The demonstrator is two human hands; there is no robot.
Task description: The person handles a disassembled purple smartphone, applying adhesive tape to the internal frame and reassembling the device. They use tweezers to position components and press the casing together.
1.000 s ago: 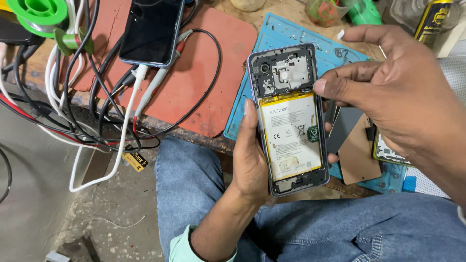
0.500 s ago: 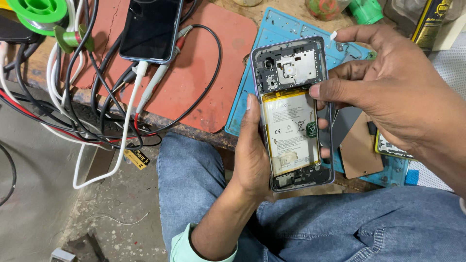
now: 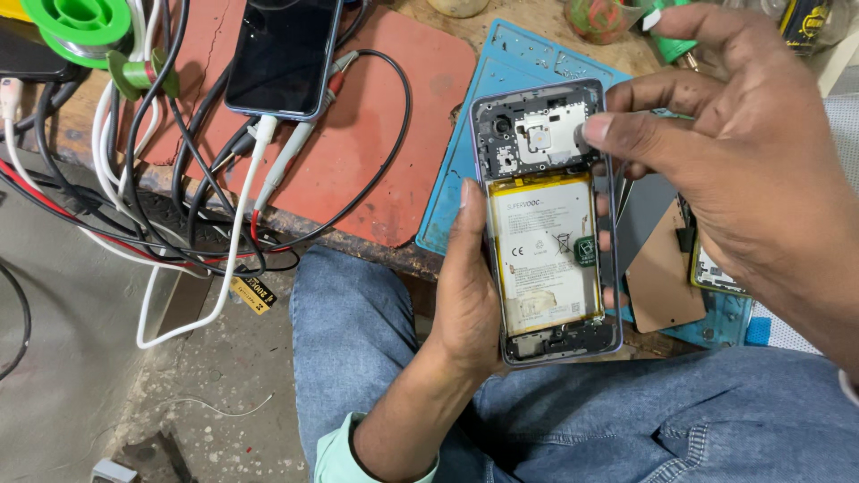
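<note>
My left hand (image 3: 465, 295) grips an opened phone (image 3: 548, 224) from behind, its back cover off. A white battery fills the middle of the phone, and a grey circuit board sits at its top end. My right hand (image 3: 734, 152) reaches in from the right, thumb tip pressed on the upper right corner of the circuit board, fingers curled behind the phone's right edge. The phone is held upright over my lap, just in front of the bench edge.
A blue work mat (image 3: 528, 63) and a red mat (image 3: 385, 116) lie on the bench. A dark phone (image 3: 284, 55) lies on the red mat with a white cable (image 3: 228, 268) plugged in. Tangled wires hang at left. Loose phone panels (image 3: 667, 277) rest at right.
My right thumb has slid from the phone's right edge up to the circuit board's top right corner. The phone has risen slightly in view.
</note>
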